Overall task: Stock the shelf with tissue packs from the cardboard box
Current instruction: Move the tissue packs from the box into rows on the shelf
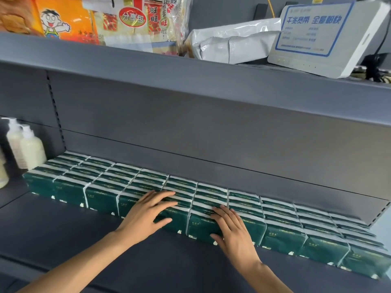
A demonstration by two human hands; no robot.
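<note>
Two bare hands lie flat on a long block of dark green tissue packs (281, 233) that runs along the back of a grey shelf (105, 240). The packs stand on edge in tight rows, several deep, reaching from near the left end of the shelf to its right edge. The left hand (148, 212) rests with straight, spread fingers across the top and front face of a front-row pack near the middle of the block, thumb stretched toward the right. The right hand (230, 227) lies just beside it, apart from it, fingers straight on the top of the neighbouring pack and thumb down on that pack's front face. Neither hand grips anything.

At the left end of the shelf stand pump bottles (25, 149) of pale cream liquid, near the packs; whether they touch is hard to tell. On the upper shelf (190, 81) sit orange snack bags (63, 20), a white plastic pouch (230, 42) and a white box (325, 37) with a blue-framed label.
</note>
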